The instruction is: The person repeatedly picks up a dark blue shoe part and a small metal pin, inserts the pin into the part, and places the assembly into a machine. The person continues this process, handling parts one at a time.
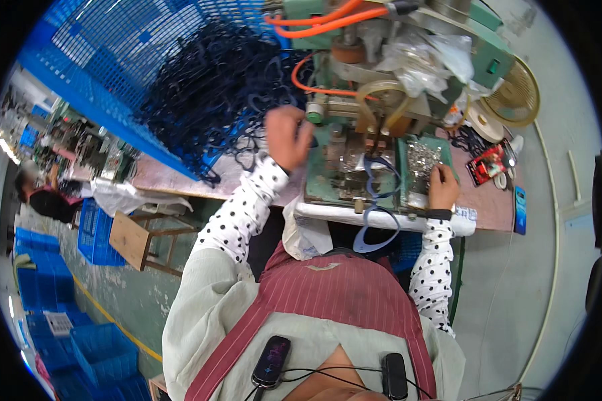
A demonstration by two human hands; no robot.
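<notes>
My left hand is raised left of the green bench machine, beside a green-capped knob. Its fingers look bent but are smeared by motion, so what they hold, if anything, does not show. At the right edge of a tray of small shiny metal pieces, my right hand has its thumb and fingertips drawn together. Anything between them is too small to make out. A chain of blue looped strips hangs from the machine's middle over the front edge.
A blue crate on the left holds a tangled heap of dark blue looped strips. Orange hoses cross above the machine. Right are a fan, a red package and a phone. A wooden stool stands left.
</notes>
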